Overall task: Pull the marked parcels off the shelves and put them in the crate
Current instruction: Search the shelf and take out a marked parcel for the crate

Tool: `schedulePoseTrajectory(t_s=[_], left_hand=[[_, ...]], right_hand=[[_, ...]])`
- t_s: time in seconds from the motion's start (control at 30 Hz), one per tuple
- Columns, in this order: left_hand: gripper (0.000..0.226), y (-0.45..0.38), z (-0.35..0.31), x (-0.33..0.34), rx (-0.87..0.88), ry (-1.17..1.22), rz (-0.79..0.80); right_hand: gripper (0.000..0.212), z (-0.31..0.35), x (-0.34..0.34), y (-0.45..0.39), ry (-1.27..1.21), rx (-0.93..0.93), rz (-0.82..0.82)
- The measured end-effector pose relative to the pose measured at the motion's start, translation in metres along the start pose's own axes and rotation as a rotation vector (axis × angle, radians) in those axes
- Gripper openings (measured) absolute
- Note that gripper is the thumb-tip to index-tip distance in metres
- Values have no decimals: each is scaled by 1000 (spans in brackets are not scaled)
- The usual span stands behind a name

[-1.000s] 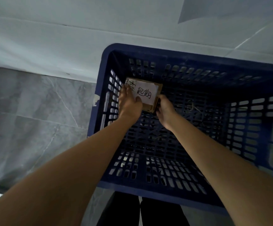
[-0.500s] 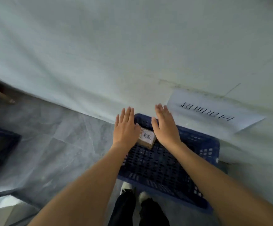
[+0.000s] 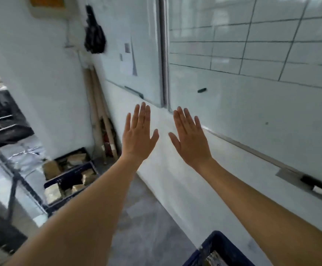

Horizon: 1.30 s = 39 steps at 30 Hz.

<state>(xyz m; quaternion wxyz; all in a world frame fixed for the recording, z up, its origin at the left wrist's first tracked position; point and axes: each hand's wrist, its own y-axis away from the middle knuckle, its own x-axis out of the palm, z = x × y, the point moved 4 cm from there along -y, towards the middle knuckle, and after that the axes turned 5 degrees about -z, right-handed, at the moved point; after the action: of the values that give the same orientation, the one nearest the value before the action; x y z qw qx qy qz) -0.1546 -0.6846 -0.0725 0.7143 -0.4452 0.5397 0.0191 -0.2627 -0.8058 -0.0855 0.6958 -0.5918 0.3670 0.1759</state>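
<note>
Head view shows the left hand and right hand raised side by side before a whiteboard, fingers straight and spread, holding nothing. Only a corner of the blue crate shows at the bottom edge, below the right forearm; a pale shape inside it is too blurred to identify.

hands raised flat, crate below
</note>
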Motion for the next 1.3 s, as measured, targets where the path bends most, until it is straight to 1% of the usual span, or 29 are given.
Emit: schedulePoseTrajectory(t_s=[0.13,0.23,0.33,0.4,0.53,0.7,0.93,1.13,1.3], left_hand=[[73,21,107,-77,-129,-179,-75],[72,56,189,-139,-201,-347,-120],[71,105,262,-197,-307,-445,-165],[70,141,301,-233,-372,-484,-184],[70,214,369,-296,-454,-616,-184],[69,294,440,-361,-606,-717,-210],[69,368,503,-414,-760,-857,-198],[69,389,543,-441,-837,-934,-230],[69,405,576,-468,-900,-1004,-248]], right_hand=[[62,110,-8,-46,-117,-195,-95],[62,201,-15,-72,-210,-299,-140],[64,302,-22,-87,-279,-403,-154],[66,372,-27,-90,-322,-456,-172],[70,501,-48,-85,-463,-501,-171],[70,631,-71,-69,-632,-548,-149],[73,748,-91,-50,-731,-648,-164],[73,817,-104,-57,-825,-721,-181],[77,869,-115,-64,-833,-795,-199]])
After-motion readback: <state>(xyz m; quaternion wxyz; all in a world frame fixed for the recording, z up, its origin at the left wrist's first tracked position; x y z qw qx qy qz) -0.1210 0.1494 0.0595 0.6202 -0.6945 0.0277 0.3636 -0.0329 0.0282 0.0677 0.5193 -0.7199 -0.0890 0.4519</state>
